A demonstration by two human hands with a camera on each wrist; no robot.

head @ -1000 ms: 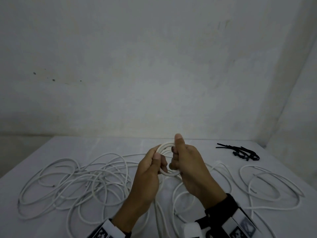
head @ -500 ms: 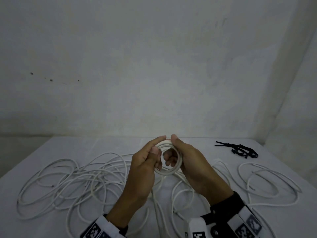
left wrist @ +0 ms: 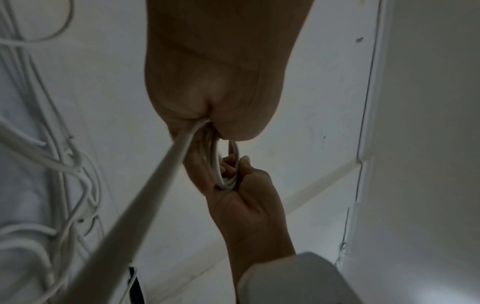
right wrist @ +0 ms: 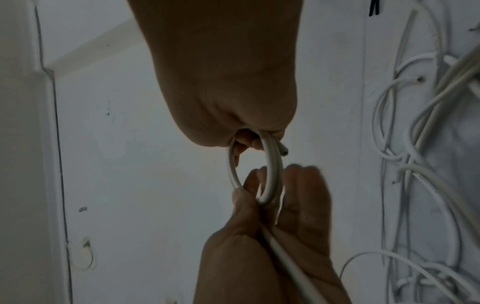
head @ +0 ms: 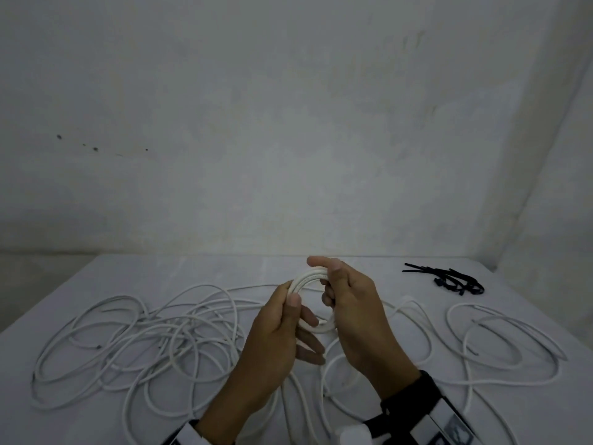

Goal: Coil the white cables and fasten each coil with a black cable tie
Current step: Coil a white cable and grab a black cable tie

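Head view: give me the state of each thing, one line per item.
Small white coil: held up above the table, gripped by both hands, no tie on it.
Left hand: thumb and fingers pinch the coil's left side.
Right hand: fingers curled round the coil's right side.
Loose white cables: uncoiled, sprawled in tangled loops on the table.
Black cable ties: unused, piled at the table's far right.

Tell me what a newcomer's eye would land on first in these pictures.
First, the small white coil held up at the centre of the head view, with the left hand and the right hand gripping opposite sides. Next, the loose white cables sprawled in tangled loops over the table, mostly to the left. Last, the bundle of black cable ties lying untouched at the table's far right.
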